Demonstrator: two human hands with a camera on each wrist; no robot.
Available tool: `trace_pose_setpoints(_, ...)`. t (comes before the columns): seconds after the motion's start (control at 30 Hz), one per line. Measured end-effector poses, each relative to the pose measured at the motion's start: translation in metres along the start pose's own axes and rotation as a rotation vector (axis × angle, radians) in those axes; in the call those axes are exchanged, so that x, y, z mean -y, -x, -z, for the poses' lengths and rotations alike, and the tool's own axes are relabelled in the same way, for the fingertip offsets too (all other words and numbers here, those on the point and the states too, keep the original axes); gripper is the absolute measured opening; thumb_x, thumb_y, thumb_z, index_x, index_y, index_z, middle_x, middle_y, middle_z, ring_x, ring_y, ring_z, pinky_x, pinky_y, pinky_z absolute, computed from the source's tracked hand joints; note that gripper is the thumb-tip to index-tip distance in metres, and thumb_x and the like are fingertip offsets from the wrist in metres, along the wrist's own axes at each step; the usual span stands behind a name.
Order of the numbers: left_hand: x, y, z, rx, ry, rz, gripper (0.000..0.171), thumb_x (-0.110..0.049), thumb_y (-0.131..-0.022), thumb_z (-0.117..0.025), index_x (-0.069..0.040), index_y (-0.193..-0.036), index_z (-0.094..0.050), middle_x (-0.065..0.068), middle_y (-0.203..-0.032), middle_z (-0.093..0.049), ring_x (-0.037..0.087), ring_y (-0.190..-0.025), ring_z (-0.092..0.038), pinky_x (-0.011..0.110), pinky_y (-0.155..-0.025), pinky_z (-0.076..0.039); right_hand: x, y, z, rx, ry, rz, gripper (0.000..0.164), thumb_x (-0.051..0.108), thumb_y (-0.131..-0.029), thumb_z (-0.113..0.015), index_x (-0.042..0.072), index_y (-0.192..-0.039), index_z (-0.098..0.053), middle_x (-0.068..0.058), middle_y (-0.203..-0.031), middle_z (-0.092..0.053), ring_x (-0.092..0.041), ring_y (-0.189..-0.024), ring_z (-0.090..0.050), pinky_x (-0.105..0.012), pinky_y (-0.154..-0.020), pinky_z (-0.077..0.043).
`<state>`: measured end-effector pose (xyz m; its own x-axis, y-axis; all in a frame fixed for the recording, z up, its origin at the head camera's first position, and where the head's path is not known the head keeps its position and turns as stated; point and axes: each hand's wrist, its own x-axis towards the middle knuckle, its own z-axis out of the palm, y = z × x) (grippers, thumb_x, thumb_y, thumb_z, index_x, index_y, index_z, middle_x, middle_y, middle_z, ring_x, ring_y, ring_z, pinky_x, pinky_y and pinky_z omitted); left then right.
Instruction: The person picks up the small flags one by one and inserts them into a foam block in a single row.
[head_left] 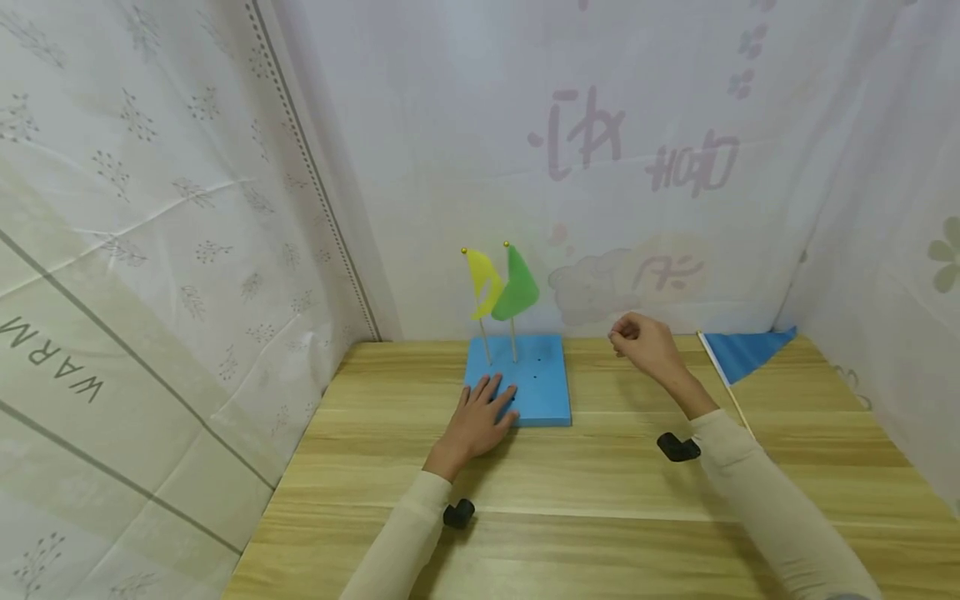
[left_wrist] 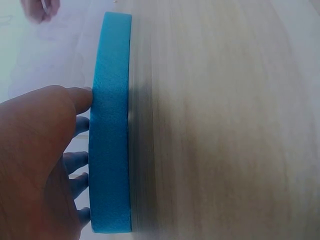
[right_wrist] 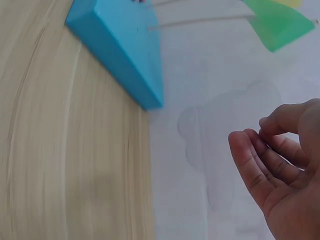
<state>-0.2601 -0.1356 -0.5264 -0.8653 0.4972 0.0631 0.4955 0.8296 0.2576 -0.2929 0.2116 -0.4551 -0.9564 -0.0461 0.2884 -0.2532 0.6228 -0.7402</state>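
Note:
A blue foam board (head_left: 551, 404) with small holes in its top lies on the table. My left hand (head_left: 477, 421) rests on its front left part, fingers spread; in the left wrist view the fingertips (left_wrist: 81, 97) meet the board's upper face. Two flags on thin sticks stand in the board's back half, a yellow flag (head_left: 482, 279) and a green flag (head_left: 517, 287). To the right of the board my right hand (head_left: 647, 343) is raised, its fingers loosely bent and nothing visible between them. Nearest to it on the right lies a blue flag (head_left: 750, 354) on a pale stick.
The wood-grain table (head_left: 600, 517) spreads around the board. Behind it hangs a pale printed curtain (head_left: 450, 150), with another patterned curtain (head_left: 150, 250) along the left side. Each wrist carries a black camera mount (head_left: 678, 447).

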Motion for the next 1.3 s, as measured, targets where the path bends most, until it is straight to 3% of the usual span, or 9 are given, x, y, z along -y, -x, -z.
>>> trace_pose_setpoints(0.2, 0.000, -0.001, 0.000, 0.022, -0.002, 0.010, 0.059, -0.045, -0.114, -0.047, -0.019, -0.166, -0.042, 0.014, -0.176, -0.028, 0.040, -0.165, -0.023, 0.065, -0.132, -0.019, -0.022, 0.021, 0.031, 0.003, 0.057, -0.040, 0.020, 0.017, -0.108, -0.061, 0.000, -0.113, -0.070, -0.021, -0.101, -0.076, -0.029, -0.084, -0.077, -0.028, -0.068, -0.062)
trace_pose_setpoints(0.4, 0.003, -0.003, -0.003, 0.030, -0.002, 0.014, 0.060, -0.046, -0.114, -0.046, -0.021, -0.168, -0.039, 0.013, -0.177, -0.025, 0.038, -0.166, -0.020, 0.065, -0.133, -0.016, -0.042, 0.039, 0.058, -0.010, 0.092, -0.062, 0.021, 0.017, -0.108, -0.059, 0.000, -0.113, -0.070, -0.023, -0.100, -0.077, -0.019, -0.078, -0.075, -0.024, -0.065, -0.060)
trace_pose_setpoints(0.73, 0.002, -0.001, -0.002, 0.003, 0.008, 0.001, 0.058, -0.044, -0.113, -0.049, -0.019, -0.165, -0.044, 0.015, -0.176, -0.029, 0.040, -0.164, -0.024, 0.066, -0.132, -0.019, -0.076, 0.065, 0.088, -0.009, 0.129, -0.133, 0.027, 0.018, -0.107, -0.059, -0.007, -0.114, -0.068, -0.028, -0.104, -0.076, -0.009, -0.073, -0.073, -0.025, -0.061, -0.061)
trace_pose_setpoints(0.93, 0.000, 0.000, 0.000, 0.014, -0.001, 0.013, 0.058, -0.046, -0.114, -0.046, -0.021, -0.167, -0.041, 0.014, -0.177, -0.027, 0.038, -0.165, -0.021, 0.064, -0.133, -0.018, -0.099, 0.075, 0.097, -0.003, 0.171, -0.156, 0.024, 0.013, -0.105, -0.061, -0.010, -0.109, -0.068, -0.027, -0.096, -0.075, -0.015, -0.069, -0.071, -0.025, -0.057, -0.058)
trace_pose_setpoints(1.1, 0.000, 0.000, 0.001, 0.017, 0.007, 0.015, 0.058, -0.046, -0.114, -0.048, -0.021, -0.166, -0.042, 0.013, -0.177, -0.027, 0.038, -0.165, -0.022, 0.064, -0.133, -0.018, -0.117, 0.081, 0.100, -0.022, 0.295, -0.140, 0.020, 0.011, -0.099, -0.065, -0.008, -0.100, -0.071, -0.023, -0.091, -0.074, -0.024, -0.074, -0.068, -0.029, -0.061, -0.051)
trace_pose_setpoints(1.3, 0.001, 0.000, 0.000, 0.019, -0.004, 0.013, 0.058, -0.045, -0.114, -0.047, -0.021, -0.166, -0.042, 0.014, -0.177, -0.027, 0.038, -0.165, -0.022, 0.064, -0.133, -0.018, -0.132, 0.090, 0.102, 0.044, 0.362, -0.179, 0.023, 0.013, -0.099, -0.064, -0.008, -0.096, -0.070, -0.024, -0.090, -0.071, -0.033, -0.079, -0.066, -0.038, -0.064, -0.051)
